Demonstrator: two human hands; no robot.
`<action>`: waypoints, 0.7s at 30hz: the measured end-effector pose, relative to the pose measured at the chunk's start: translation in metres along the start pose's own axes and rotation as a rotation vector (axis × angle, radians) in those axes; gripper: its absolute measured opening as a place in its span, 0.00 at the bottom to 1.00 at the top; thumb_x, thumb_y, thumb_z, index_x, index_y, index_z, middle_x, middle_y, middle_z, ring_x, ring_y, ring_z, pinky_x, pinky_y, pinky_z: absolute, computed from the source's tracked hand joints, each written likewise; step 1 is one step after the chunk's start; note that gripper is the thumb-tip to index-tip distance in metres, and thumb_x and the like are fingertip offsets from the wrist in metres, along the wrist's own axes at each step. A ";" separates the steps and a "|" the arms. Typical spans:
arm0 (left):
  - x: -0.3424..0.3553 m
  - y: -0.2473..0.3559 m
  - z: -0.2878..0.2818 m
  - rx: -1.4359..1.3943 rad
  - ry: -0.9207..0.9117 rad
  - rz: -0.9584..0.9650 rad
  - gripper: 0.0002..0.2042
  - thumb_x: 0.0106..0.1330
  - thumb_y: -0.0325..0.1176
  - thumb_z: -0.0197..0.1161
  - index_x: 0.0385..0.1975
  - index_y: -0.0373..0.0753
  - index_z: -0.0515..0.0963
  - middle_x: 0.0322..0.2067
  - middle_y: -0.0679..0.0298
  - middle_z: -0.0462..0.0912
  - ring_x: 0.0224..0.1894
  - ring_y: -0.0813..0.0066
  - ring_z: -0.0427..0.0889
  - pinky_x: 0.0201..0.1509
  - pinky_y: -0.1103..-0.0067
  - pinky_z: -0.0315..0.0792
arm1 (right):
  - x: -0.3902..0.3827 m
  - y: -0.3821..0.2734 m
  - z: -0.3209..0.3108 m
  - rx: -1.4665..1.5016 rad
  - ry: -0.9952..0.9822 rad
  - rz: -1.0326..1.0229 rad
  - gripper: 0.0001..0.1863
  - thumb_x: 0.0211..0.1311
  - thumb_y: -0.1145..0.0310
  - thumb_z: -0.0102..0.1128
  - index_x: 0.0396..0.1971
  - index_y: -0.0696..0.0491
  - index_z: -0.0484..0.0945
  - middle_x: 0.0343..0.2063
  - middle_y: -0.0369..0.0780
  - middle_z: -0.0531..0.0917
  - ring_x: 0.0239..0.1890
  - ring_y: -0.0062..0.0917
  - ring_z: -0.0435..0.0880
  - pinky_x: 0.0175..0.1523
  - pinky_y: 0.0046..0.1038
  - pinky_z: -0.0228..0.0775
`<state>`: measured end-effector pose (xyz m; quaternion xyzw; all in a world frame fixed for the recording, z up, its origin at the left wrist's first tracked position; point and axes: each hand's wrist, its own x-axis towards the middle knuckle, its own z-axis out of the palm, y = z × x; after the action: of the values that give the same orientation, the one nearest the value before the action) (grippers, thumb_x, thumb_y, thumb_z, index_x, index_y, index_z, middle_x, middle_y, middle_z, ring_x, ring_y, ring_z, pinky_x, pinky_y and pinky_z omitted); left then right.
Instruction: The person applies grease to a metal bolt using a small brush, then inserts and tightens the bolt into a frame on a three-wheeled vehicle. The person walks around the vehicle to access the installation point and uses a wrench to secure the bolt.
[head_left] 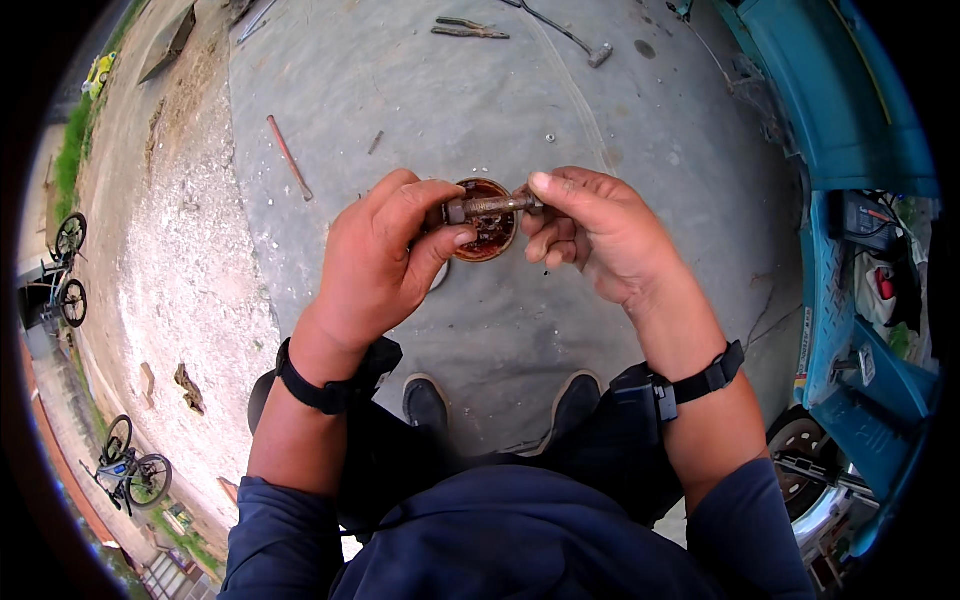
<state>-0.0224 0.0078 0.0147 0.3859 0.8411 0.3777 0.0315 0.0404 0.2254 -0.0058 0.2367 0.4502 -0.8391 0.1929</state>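
Observation:
A greasy threaded bolt [488,206] lies horizontally between my two hands, above a round tin [486,250] holding a dark reddish-brown substance. My left hand [375,255] grips the bolt's left end, with thumb and forefinger around a hex part. My right hand [600,225] pinches the right end between thumb and fingers, the other fingers curled beneath. The tin is partly hidden behind the bolt and my hands. A pale round rim shows just below the tin, partly covered by my left hand.
A red bar [289,157], pliers [470,28] and a hammer [599,54] lie on the grey concrete floor [700,190]. A teal vehicle [840,120] stands along the right, with a wheel at lower right. Bicycles [135,470] stand at the far left; my shoes are below my hands.

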 end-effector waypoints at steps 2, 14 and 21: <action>0.000 0.001 -0.001 0.038 0.018 0.036 0.14 0.55 0.29 0.70 0.41 0.39 0.76 0.27 0.61 0.74 0.25 0.64 0.76 0.28 0.75 0.70 | -0.003 0.000 0.007 -0.079 0.003 -0.029 0.19 0.66 0.53 0.60 0.37 0.56 0.78 0.23 0.36 0.81 0.19 0.19 0.81 0.22 0.16 0.69; -0.008 0.003 0.002 -0.049 0.043 -0.069 0.09 0.67 0.35 0.61 0.37 0.35 0.75 0.24 0.65 0.72 0.22 0.77 0.70 0.27 0.82 0.65 | 0.003 0.017 0.008 -0.082 -0.096 -0.367 0.12 0.65 0.65 0.63 0.42 0.56 0.78 0.30 0.35 0.81 0.30 0.19 0.82 0.34 0.19 0.71; -0.011 0.010 0.001 -0.543 -0.006 -0.552 0.20 0.75 0.48 0.49 0.33 0.36 0.76 0.20 0.72 0.70 0.23 0.86 0.66 0.26 0.86 0.61 | -0.001 0.008 0.003 -0.164 -0.078 -0.426 0.11 0.63 0.74 0.63 0.44 0.59 0.77 0.34 0.37 0.84 0.35 0.15 0.82 0.40 0.18 0.74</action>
<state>-0.0083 0.0054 0.0185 0.1234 0.7826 0.5629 0.2354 0.0449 0.2192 -0.0093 0.0873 0.5489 -0.8300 0.0474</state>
